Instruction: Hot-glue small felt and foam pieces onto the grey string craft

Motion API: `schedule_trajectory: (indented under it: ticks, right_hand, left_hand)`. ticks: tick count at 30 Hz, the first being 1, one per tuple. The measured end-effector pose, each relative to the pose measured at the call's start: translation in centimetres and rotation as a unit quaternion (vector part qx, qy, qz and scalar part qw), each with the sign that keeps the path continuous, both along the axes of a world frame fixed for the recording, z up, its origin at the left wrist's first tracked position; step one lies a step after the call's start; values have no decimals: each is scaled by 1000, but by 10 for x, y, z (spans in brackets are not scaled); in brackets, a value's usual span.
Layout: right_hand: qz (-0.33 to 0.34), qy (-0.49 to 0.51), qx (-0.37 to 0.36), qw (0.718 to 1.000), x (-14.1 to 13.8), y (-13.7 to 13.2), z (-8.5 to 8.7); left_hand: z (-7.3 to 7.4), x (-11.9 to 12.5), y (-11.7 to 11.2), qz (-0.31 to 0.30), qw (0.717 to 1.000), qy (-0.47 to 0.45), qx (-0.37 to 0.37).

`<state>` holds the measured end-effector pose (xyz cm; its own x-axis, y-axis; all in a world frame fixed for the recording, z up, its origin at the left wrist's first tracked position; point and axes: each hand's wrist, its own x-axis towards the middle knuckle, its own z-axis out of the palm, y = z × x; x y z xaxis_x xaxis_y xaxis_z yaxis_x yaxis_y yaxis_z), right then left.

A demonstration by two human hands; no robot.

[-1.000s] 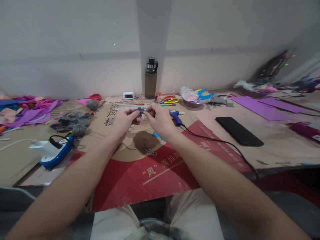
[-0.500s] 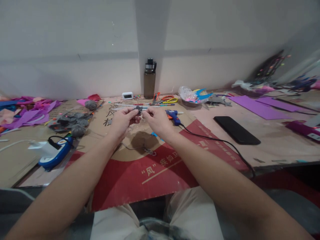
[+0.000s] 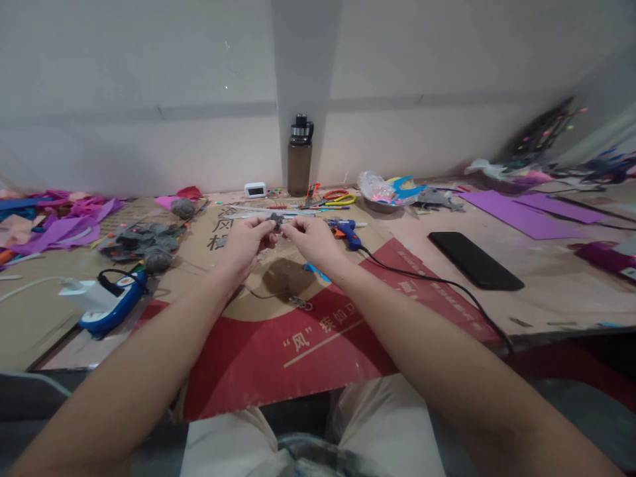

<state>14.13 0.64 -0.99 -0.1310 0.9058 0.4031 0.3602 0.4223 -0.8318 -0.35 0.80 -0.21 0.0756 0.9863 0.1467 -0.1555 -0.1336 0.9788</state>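
Moved over the last second: my right hand (image 3: 315,240), lower and a little to the left, its fingertips brought in close to those of my left hand (image 3: 242,242). Laid bare by that shift: the orange trigger of the blue glue gun (image 3: 350,236), lying just to the far right of my right wrist. Bearing on the work: both hands now meet at one small item, where a gap showed before.

Item in hand: one small grey piece (image 3: 277,218), soft-looking, raised above the cardboard (image 3: 318,371) at the middle of the workplace; outline too small to make out.

Left grip: my thumb and forefinger pinching the grey piece from its left side.

Right grip: my thumb and forefinger pressed together at its right edge; whether they nip the piece itself or something tiny beside it, I cannot tell.

Below my hands: a blue scrap (image 3: 317,271) near my right wrist; a small looped item (image 3: 301,303), nearer me, on the printed part.

Left side: a heap of grey scraps (image 3: 136,238) with orange dots, a grey ball (image 3: 158,259) against its near edge.

Far side: a brown bottle (image 3: 299,162), upright by the wall.

Right side: a black phone (image 3: 474,260), flat.
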Motion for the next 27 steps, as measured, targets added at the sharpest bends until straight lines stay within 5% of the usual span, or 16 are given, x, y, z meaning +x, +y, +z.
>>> schedule_trajectory:
  ticks: [9,27]
  right_hand:
    - [-5,53,-55,997,9,12,-6]
    - [-10,45,-51,998,5,15,-12]
  left_hand:
    - [6,-6,0,-105,990,-36,-87]
    - [4,-2,-4,-63,995,-25,-73]
